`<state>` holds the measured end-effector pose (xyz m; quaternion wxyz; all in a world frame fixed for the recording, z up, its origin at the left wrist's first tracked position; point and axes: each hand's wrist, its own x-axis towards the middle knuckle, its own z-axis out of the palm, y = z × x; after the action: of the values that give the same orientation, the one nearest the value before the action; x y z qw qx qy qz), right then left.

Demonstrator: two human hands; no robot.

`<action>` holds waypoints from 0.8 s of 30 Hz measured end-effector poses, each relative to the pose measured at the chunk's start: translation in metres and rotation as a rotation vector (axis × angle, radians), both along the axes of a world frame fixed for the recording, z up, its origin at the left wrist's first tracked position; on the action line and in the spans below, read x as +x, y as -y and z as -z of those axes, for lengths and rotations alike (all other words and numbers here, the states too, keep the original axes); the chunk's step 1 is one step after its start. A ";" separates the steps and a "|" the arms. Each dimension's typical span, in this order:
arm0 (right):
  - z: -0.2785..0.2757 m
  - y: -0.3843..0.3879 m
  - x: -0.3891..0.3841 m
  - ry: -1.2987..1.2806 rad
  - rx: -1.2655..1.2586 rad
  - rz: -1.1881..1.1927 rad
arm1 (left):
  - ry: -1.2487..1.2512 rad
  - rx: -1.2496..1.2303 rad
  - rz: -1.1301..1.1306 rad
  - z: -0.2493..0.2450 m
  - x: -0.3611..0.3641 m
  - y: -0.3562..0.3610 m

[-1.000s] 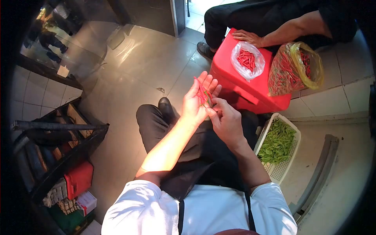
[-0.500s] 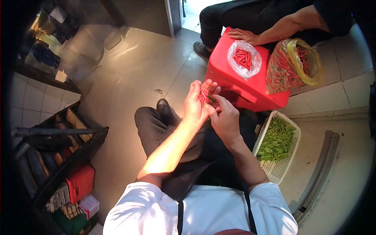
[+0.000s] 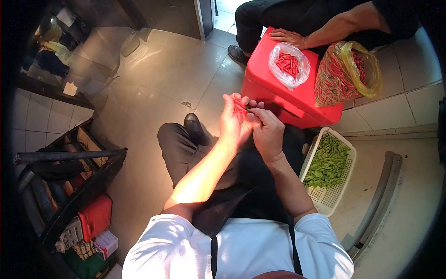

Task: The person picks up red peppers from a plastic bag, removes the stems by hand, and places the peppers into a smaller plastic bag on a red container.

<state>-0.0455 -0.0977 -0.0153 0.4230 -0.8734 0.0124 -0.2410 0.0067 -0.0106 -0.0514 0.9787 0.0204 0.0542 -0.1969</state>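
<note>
Several red chilies (image 3: 239, 108) lie in my left hand (image 3: 233, 122), whose fingers curl around them. My right hand (image 3: 267, 128) is pressed against it, thumb and fingertips pinched on the green stem (image 3: 248, 110) of a chili. Beyond my hands, a clear plastic bag of red chilies (image 3: 287, 65) stands open on a red box (image 3: 265, 80). Right of it on the box is a larger yellowish bag (image 3: 333, 79) full of chilies, its mouth open. A white basket (image 3: 328, 205) with green peppers or stems (image 3: 327, 162) sits to the right of my right forearm.
Another person's hand (image 3: 289, 38) rests on the far edge of the red box, and that person's dark-clothed legs are behind it. At the left stands a dark rack (image 3: 83, 188) with a red container (image 3: 95, 215) by it. A grey pipe-like strip (image 3: 378, 204) runs at the right.
My right fingers have shifted slightly on the chilies, and less green stem shows between my hands. The whole view has moved a little. The other person's hand stays on the box.
</note>
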 end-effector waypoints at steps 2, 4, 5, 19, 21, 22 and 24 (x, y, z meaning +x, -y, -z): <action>-0.004 0.007 0.002 -0.022 -0.009 -0.036 | -0.042 -0.054 0.042 -0.001 -0.001 -0.004; -0.010 0.016 0.004 -0.025 -0.045 -0.091 | -0.156 -0.085 0.081 -0.002 -0.003 -0.010; -0.014 0.021 0.006 -0.023 -0.030 -0.147 | -0.147 -0.082 0.126 0.000 -0.002 -0.012; -0.059 0.082 0.028 -0.387 -0.177 -0.867 | 0.127 0.443 0.920 -0.039 -0.023 -0.055; -0.055 0.079 0.028 -0.327 -0.146 -0.811 | 0.098 0.428 0.914 -0.034 -0.019 -0.054; -0.052 0.077 0.027 -0.309 -0.084 -0.760 | 0.044 0.499 0.866 -0.042 -0.020 -0.051; -0.039 0.070 0.026 -0.245 0.119 -0.565 | 0.017 0.400 0.774 -0.034 -0.019 -0.046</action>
<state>-0.0197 -0.1681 0.0232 0.5192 -0.8384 -0.1659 -0.0057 -0.0120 0.0358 -0.0175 0.8100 0.2301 0.0716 -0.5346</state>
